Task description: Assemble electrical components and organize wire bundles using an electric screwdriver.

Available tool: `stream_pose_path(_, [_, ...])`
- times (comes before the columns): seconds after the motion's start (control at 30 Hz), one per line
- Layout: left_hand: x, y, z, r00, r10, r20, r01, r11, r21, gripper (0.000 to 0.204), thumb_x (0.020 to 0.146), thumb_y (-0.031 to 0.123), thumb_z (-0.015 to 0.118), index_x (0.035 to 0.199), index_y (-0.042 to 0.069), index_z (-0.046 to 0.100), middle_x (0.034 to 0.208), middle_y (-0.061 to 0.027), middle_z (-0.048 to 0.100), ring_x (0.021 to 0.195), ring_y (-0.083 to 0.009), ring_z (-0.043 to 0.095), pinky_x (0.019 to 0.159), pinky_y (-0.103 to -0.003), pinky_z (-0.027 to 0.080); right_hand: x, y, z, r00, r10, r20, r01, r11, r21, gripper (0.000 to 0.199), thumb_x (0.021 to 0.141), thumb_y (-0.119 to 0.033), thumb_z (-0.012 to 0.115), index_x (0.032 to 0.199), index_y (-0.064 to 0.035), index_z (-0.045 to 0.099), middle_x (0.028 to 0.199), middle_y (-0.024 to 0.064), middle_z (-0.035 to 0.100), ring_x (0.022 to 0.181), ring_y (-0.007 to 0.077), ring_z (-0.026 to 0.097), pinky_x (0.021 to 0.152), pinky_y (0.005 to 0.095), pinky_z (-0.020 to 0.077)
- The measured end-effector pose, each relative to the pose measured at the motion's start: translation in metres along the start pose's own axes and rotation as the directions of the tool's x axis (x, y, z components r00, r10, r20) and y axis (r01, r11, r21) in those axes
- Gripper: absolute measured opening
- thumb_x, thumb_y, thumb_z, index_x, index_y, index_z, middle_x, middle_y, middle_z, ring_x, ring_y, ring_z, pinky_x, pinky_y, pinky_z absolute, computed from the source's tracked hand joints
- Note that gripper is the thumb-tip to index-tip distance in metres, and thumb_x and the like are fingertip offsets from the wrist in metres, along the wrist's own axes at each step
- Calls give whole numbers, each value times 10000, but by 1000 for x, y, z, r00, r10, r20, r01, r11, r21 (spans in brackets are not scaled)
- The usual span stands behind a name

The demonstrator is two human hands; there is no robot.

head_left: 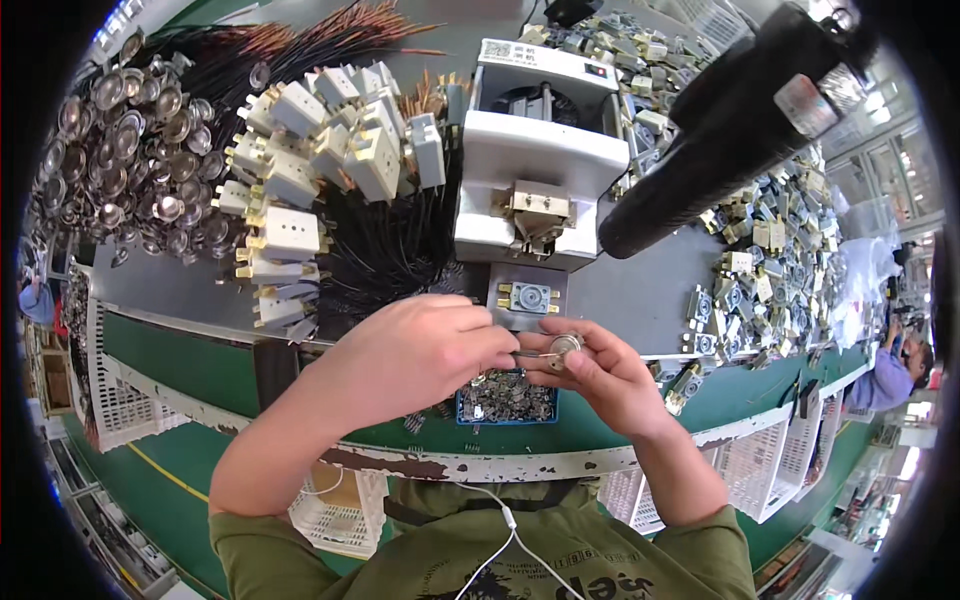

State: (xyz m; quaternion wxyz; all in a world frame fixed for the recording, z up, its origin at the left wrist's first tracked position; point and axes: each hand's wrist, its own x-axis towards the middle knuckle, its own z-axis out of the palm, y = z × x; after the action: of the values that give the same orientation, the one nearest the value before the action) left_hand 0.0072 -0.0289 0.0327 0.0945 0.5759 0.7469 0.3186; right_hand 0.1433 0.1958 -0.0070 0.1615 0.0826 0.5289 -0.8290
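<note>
Above the near edge of the bench, my two hands meet. My left hand (440, 342) is closed in a pinch on a thin dark wire (530, 354) with a bare coppery end. My right hand (612, 378) holds a small round metal disc part (566, 346) between thumb and fingers. The wire's end reaches the disc; whether it is joined to it I cannot tell. Just beyond my fingers, a grey rectangular switch-like part (529, 297) with brass tabs lies on a metal plate before a white bench machine (545, 145). Below my hands, a blue tray (508, 420) holds small metal pieces.
Left of the machine lie white blocks with brass terminals (290, 232), black wires (390, 240) and piled metal discs (125, 140). A black cylindrical tool (730, 120) slants over the right side. Grey parts (770, 250) heap there. Another person's purple sleeve (880, 382) shows far right.
</note>
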Motion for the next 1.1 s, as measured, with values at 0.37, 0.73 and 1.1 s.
stream_pose_path(0.37, [-7,-6,34,993,-69,-98,65,997,-49,189,861,208,731,979,67,693,805,-72,631,782,-265,642,710,-379,520,6,15,31,868,-387,-312,247,880,-405,343,1048,-114,510,1349,50,497,1173,193,674,1087,241,654,953,371,524])
stream_pose_path(0.73, [-9,0,14,999,45,25,-50,944,325,131,781,160,700,897,124,651,767,11,525,764,-167,574,706,-310,451,18,-38,15,995,93,20,-60,781,-622,261,1034,-92,534,1245,41,612,972,60,680,921,101,616,838,284,517])
stream_pose_path(1.1, [-8,1,26,994,5,-110,26,961,276,280,775,326,785,745,129,590,710,1,496,706,-179,563,651,-327,444,-2,-18,25,952,-306,-4,195,617,-763,377,867,-46,737,1238,-35,671,1002,143,720,804,220,672,766,336,538])
